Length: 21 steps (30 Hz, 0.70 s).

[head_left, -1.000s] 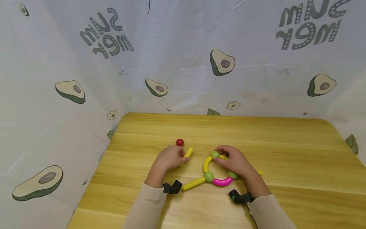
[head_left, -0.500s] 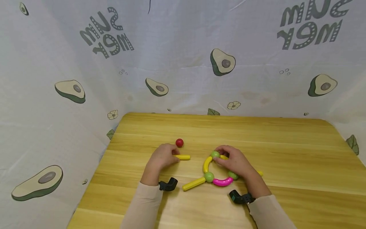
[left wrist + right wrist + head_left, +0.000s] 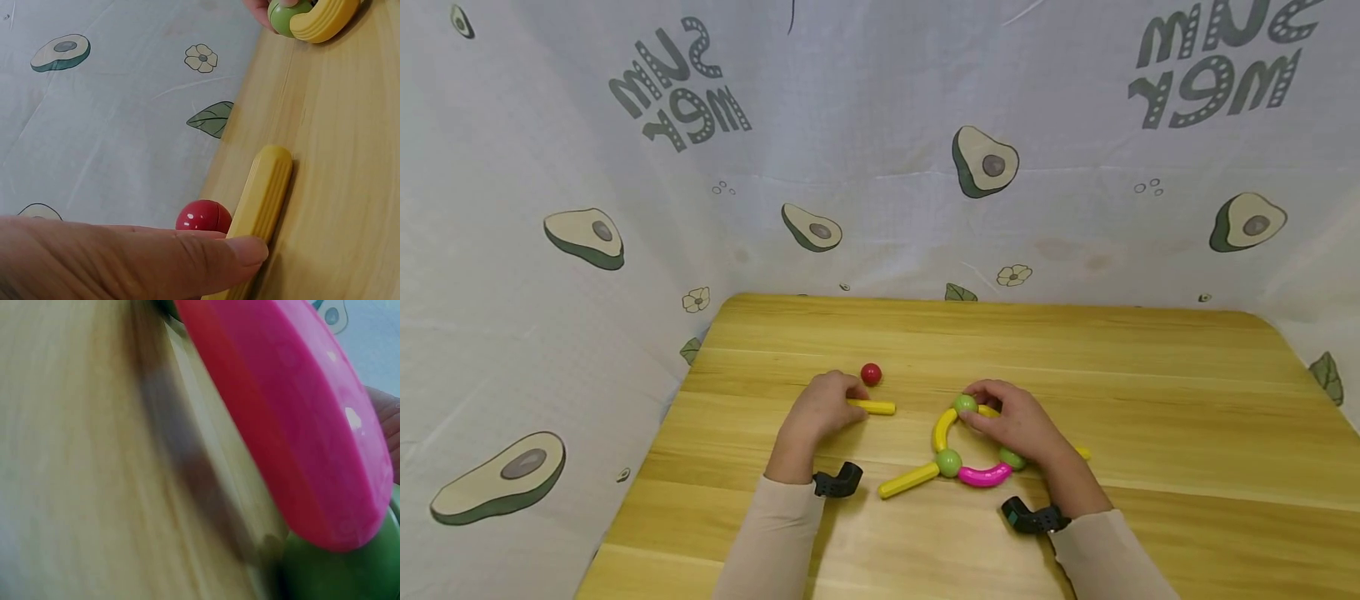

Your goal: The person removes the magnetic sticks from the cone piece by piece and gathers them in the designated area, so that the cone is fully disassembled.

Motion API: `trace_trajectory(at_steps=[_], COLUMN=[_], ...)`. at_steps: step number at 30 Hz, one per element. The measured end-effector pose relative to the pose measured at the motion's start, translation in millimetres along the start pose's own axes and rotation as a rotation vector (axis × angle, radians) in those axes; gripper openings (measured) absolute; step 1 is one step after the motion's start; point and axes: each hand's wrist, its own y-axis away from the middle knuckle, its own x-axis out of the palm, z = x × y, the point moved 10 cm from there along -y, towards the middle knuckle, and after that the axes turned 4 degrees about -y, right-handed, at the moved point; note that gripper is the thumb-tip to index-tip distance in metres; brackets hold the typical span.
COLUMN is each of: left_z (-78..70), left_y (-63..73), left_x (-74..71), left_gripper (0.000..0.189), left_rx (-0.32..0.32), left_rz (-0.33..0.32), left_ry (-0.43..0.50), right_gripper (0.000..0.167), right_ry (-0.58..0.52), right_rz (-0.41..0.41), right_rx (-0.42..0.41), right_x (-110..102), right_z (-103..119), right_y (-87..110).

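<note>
My left hand (image 3: 825,407) pinches a straight yellow rod (image 3: 878,407) between thumb and fingers, low over the table. In the left wrist view, the thumb presses on the ridged side of the rod (image 3: 269,181). A red ball (image 3: 871,374) lies just beyond those fingertips. With thumb and fingers my right hand (image 3: 1015,421) grips a green ball (image 3: 966,403) at the far side of a ring. Curved yellow pieces (image 3: 943,432), green balls (image 3: 949,462) and a pink curved piece (image 3: 985,476) form this ring. Part of it is hidden under the right hand.
Another straight yellow rod (image 3: 908,481) sticks out from the ring's near left ball. A yellow tip (image 3: 1082,453) shows past the right wrist. The wooden table (image 3: 1187,400) ends at a white printed cloth (image 3: 880,167) behind and at the left.
My left hand has moved left with the yellow rod, which has swung from slanting to lying nearly sideways. The right hand and the ring have stayed in place.
</note>
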Motion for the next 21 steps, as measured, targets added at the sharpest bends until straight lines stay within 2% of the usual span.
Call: trace_trajectory(at_steps=[7, 10, 12, 14, 16, 19, 21], left_z=[-1.4, -11.6, -25.2, -42.3, -57.3, -69.2, -70.3], left_y=[4.5, 7.5, 10.4, 14.0, 18.4, 24.2, 25.8], left_x=[-7.2, -13.7, -13.9, -7.5, 6.3, 28.1, 37.5], left_gripper=[0.018, 0.018, 0.019, 0.021, 0.023, 0.028, 0.028], left_rx=[-0.029, 0.003, 0.055, 0.114, 0.148, 0.139, 0.112], left_rz=[-0.013, -0.056, -0.056, -0.005, 0.097, 0.233, 0.275], left_ry=[-0.012, -0.04, -0.034, -0.012, 0.006, -0.039, -0.086], right_gripper=[0.037, 0.037, 0.037, 0.038, 0.038, 0.037, 0.036], right_ry=[-0.009, -0.01, -0.012, -0.015, -0.006, 0.028, 0.056], right_rz=[0.001, -0.003, -0.008, -0.021, -0.049, -0.11, -0.159], right_rx=[0.006, 0.003, 0.004, 0.001, -0.005, -0.017, -0.022], right_x=[-1, -1, -2, -4, -7, -15, -21], right_z=[-1, -1, -2, -2, -2, -1, 0], right_y=[0.3, 0.3, 0.5, 0.7, 0.8, 1.3, 2.2])
